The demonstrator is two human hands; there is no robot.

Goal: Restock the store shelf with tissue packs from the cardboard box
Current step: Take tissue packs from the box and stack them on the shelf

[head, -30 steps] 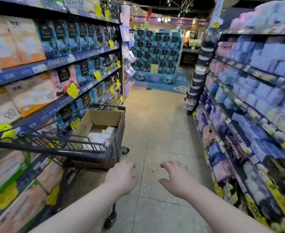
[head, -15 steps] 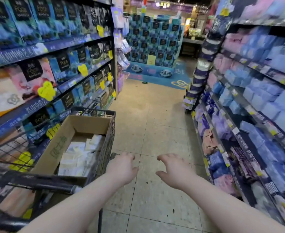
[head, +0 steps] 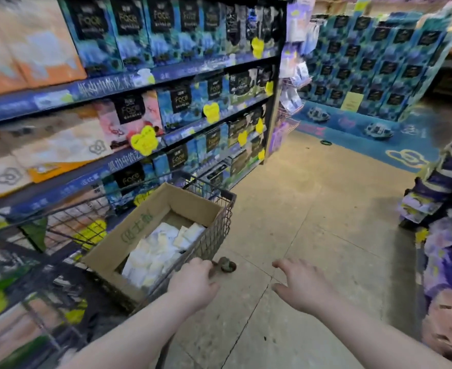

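Note:
An open cardboard box [head: 129, 235] sits in a wire shopping cart [head: 219, 222] at the lower left. Several white tissue packs [head: 155, 251] lie loose on the box's bottom. My left hand [head: 193, 283] hovers by the cart's right rim, fingers loosely curled, holding nothing. My right hand [head: 299, 286] hangs over the aisle floor to the right of the cart, fingers relaxed and empty. The store shelf [head: 166, 73] on the left carries rows of blue and black boxed tissue packs with yellow price tags.
Orange and white tissue bundles [head: 33, 43] fill the shelf's near left part. A stacked blue display [head: 366, 62] stands at the aisle's end. Purple and blue goods [head: 446, 235] crowd the right edge. A cart wheel [head: 226, 265] rests on the tiled floor [head: 312, 209].
The view has swung left and closer to the cart, so the box and left shelf now fill more of the frame. Both hands stay empty and held out in front.

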